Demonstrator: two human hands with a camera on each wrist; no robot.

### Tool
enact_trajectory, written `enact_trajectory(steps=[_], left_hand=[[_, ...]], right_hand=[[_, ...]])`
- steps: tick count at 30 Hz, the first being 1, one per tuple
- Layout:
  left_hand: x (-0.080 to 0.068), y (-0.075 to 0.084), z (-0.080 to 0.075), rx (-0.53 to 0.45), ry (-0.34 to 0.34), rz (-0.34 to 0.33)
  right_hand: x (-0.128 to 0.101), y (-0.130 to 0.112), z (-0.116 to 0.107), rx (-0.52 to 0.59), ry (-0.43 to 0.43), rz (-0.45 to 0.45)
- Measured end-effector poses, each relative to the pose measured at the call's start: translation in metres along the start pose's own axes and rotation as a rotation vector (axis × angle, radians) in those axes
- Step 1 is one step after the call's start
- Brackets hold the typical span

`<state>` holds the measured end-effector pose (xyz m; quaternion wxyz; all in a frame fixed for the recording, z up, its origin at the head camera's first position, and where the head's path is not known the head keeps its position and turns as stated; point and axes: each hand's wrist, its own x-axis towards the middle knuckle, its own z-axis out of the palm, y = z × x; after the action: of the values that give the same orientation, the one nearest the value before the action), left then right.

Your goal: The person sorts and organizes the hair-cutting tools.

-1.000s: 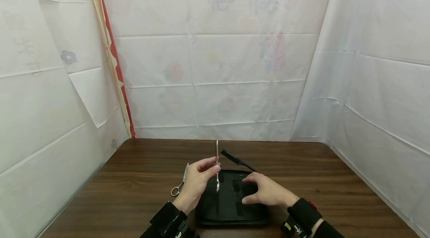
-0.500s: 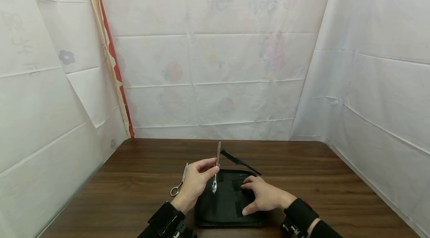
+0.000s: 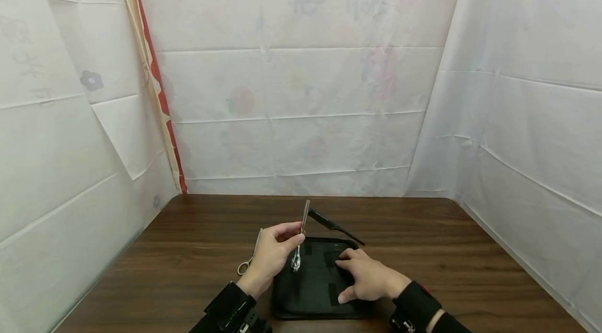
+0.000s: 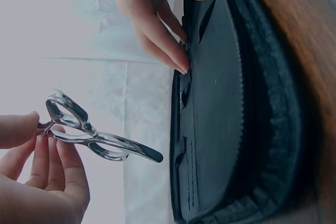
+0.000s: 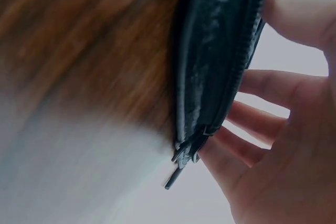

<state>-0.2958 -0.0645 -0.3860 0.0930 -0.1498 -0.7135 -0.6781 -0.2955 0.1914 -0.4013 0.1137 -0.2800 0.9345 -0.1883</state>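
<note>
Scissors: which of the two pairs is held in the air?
The pair pinched in the left hand, above the black case; the other pair lies on the table.

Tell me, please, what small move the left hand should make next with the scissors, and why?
Probably lower the scissors toward the elastic loops in the open black case. The left hand pinches them above the case, blades up, while the right hand presses its fingers on the lining, seemingly steadying it.

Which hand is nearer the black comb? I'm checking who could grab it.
Right. The right hand rests on the black case just below the black comb; the left hand, holding scissors, sits farther left.
</note>
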Motion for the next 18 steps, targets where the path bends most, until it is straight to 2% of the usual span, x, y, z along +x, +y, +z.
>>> enact_trajectory(steps=[9,18], left_hand=[[0.003,-0.001,-0.005,0.048,0.014,0.022],[0.008,-0.003,-0.011,0.111,-0.028,0.042]], right_hand=[[-0.005,-0.006,0.005,-0.063,0.020,0.002],[-0.008,-0.005,0.004,-0.051,0.024,-0.026]])
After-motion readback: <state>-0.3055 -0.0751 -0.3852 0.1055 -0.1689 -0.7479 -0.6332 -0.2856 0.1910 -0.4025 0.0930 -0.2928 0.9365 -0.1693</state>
